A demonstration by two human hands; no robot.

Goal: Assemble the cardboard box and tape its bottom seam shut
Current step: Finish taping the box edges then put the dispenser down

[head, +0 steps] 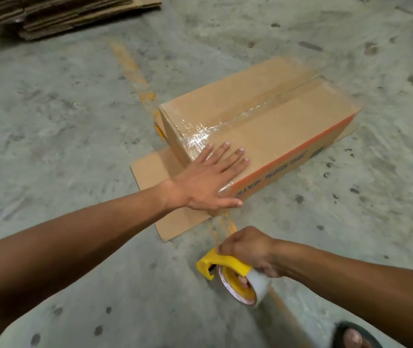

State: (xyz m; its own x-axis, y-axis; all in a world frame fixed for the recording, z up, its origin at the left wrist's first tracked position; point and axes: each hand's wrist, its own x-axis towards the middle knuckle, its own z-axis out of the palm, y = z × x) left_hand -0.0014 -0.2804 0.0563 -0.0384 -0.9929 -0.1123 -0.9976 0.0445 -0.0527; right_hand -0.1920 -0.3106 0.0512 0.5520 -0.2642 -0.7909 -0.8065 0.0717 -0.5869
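Cardboard box (263,126): lies on the concrete floor (49,101) in the middle of the view, bottom side up, with its open flaps (150,169) spread flat on the floor at the near left and along the far right edge. An orange band with printed letters runs along its right side.

Bottom seam: covered by a strip of clear tape (250,111) that runs the length of the top face and wrinkles down over the near left end of the box.

Left hand (208,182): palm flat on the near end of the box top, fingers (228,159) spread and stretched out, thumb lying along the near right edge. It grips nothing.

Right hand (248,249): low and near, well apart from the box, fingers curled tight round a yellow tape dispenser (225,263).

Tape roll (248,287): clear, seated in the dispenser, hanging below the hand above the floor.

Floor line: a worn orange painted stripe (132,69) runs from far left toward the near right, passing under the box.

Far left: a stack of flattened cardboard (57,13) lies on the floor.

Near right corner: a foot in a dark sandal (353,335).
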